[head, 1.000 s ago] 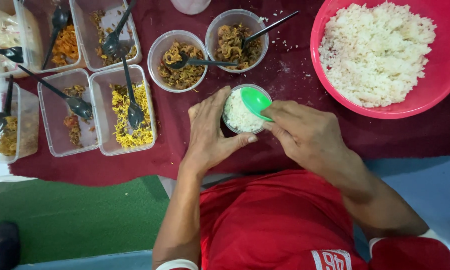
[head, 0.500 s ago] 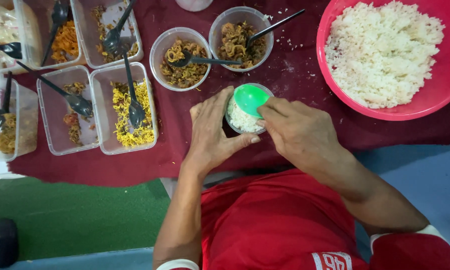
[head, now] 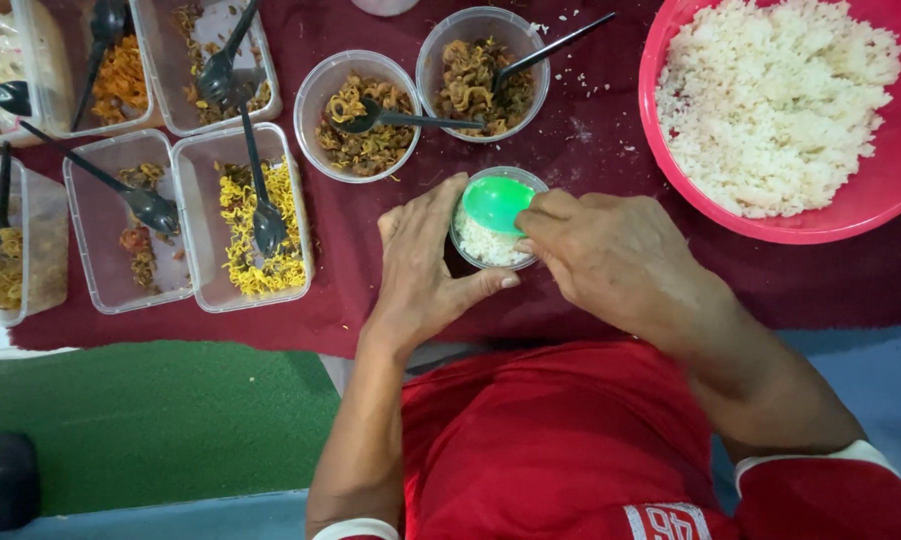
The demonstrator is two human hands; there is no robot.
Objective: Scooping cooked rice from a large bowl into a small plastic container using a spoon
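Cupping the small clear cup [head: 491,240] of rice on the worktop [head: 591,160], the left hand [head: 426,265] wraps its thin, probably flimsy wall; the right hand [head: 606,255] pinches a green spoon [head: 498,203], best gripped at its hidden handle.

A single head-worn camera is looking straight down, from close above, at the red-clothed table [head: 591,150] edge.

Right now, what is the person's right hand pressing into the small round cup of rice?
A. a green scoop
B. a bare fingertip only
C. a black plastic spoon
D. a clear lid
A: the right hand holds a green scoop bowl-down on the white rice in the small round cup, which the left hand steadies.
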